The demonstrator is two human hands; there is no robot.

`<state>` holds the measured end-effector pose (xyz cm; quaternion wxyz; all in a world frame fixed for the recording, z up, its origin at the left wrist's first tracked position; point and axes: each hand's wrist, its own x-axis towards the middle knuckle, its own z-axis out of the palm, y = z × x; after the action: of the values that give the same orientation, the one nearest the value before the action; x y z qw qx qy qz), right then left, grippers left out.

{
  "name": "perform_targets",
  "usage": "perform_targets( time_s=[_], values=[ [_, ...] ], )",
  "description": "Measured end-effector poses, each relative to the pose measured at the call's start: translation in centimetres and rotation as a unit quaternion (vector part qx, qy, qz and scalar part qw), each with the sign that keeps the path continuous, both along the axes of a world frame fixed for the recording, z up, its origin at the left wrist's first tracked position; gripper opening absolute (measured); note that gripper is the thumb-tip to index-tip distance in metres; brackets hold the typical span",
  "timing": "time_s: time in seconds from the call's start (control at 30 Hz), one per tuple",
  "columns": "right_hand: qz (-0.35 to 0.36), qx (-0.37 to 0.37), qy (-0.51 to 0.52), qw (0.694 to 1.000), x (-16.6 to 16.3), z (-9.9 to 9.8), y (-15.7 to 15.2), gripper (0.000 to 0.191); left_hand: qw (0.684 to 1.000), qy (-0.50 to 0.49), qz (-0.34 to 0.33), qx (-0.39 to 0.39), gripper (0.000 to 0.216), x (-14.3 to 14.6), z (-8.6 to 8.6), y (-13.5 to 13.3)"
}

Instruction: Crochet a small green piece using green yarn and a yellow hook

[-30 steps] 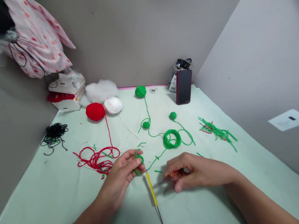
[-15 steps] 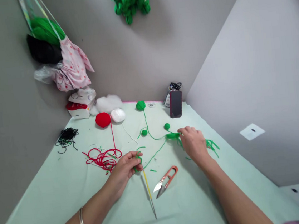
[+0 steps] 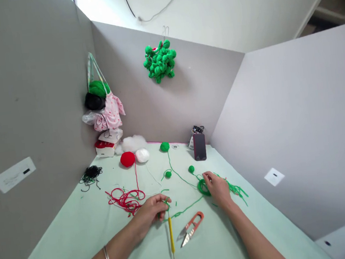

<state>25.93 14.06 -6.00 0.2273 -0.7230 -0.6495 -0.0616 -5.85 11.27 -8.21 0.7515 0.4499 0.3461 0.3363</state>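
My left hand (image 3: pixel 150 211) is closed in a pinch on a small green crochet piece (image 3: pixel 166 203), from which a green strand runs across the table. A yellow-handled crochet hook (image 3: pixel 171 234) lies just below that hand. My right hand (image 3: pixel 217 187) rests on a coil of green yarn (image 3: pixel 202 187), fingers curled onto it. Orange thread snips (image 3: pixel 191 228) lie on the table between my forearms, held by neither hand.
On the pale green table (image 3: pixel 79 240) are a red yarn tangle (image 3: pixel 124 199), red (image 3: pixel 127 159), white (image 3: pixel 142 155) and green (image 3: pixel 164 146) yarn balls, black thread (image 3: pixel 91 174), green scraps (image 3: pixel 237 188) and a phone (image 3: pixel 199 146). Grey partition walls enclose it; a green crocheted bunch (image 3: pixel 159 61) hangs on the back wall.
My right hand let go of the snips, which now lie on the table, and reached out to the green yarn coil. The camera tilted upward. My left hand kept its hold.
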Motion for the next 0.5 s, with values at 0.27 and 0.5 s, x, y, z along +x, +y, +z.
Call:
perform_targets(
  time_s=[0.27, 0.5],
  values=[
    [0.264, 0.116, -0.032, 0.957, -5.8, -0.3, -3.0, 0.034, 0.995, -0.078, 0.056, -0.023, 0.019, -0.2, 0.9, -0.1],
    [0.517, 0.096, -0.144, 0.838, -11.7, -0.6, -6.9, 0.017, 0.992, -0.09, 0.073, -0.049, 0.018, -0.1, 1.0, -0.2]
  ],
)
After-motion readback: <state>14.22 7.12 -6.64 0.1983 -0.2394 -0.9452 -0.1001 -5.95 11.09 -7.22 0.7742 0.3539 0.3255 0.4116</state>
